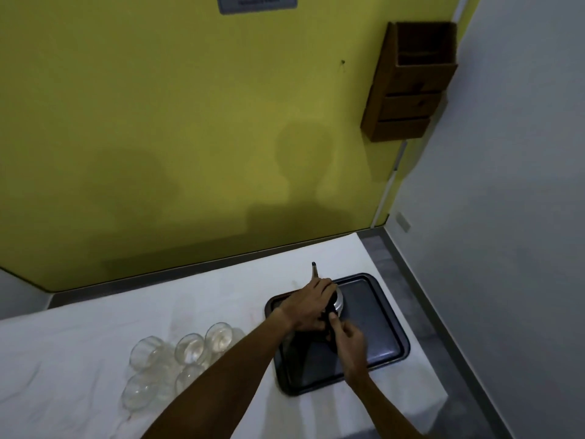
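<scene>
Both hands on a dark, metal-banded object over the tray.

Left hand [308, 307] curled over the top of the metal-banded object [336, 304], gripping it; right hand [348, 339] pinching its dark lower part from the near side. Object held just above or on the far-left part of the dark tray [386, 327], on the white-covered table [95, 318]; contact with the tray hidden by the hands. Thin dark-tipped stick [315, 270] rising from behind the left hand, pointing up and away toward the yellow wall. Long axis of the object apparently running from near to far, metal end farthest; mostly covered, so hard to confirm. Possible slip judged from the two-handed twist-like grip: loosened part dropping onto the tray. Clear glasses [190, 350] lying near the left forearm, close enough to be knocked by an elbow swing.
</scene>
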A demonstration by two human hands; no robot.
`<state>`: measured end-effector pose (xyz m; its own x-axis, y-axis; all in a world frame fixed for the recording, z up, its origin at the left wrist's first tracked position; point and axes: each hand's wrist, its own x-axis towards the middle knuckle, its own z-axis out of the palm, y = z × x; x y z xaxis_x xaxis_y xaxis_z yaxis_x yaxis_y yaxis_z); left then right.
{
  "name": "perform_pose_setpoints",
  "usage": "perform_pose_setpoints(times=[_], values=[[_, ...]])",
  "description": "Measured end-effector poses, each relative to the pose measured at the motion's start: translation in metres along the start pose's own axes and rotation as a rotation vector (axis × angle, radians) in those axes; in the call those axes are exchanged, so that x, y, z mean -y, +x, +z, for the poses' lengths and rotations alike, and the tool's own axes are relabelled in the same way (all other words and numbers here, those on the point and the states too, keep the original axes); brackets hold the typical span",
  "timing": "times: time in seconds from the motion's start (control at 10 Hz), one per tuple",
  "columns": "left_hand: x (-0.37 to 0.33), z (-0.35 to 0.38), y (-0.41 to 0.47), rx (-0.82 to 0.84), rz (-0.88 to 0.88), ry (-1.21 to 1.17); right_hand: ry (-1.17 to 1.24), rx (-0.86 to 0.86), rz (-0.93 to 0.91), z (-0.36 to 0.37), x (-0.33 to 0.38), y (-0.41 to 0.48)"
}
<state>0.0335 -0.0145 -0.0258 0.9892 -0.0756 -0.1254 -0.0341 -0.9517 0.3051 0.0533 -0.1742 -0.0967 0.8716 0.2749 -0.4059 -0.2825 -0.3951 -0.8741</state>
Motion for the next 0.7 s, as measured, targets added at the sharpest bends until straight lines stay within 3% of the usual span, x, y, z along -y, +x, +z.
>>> perform_pose_setpoints(times=[0.6, 0.7], values=[[0.009, 0.012, -0.007, 0.030, -0.044, 0.142, -0.085, 0.083, -0.121, -0.011, 0.002, -0.002], [0.014, -0.004, -0.014, 0.037, -0.071, 0.153, -0.083, -0.020, -0.193, -0.021, 0.010, -0.002]])
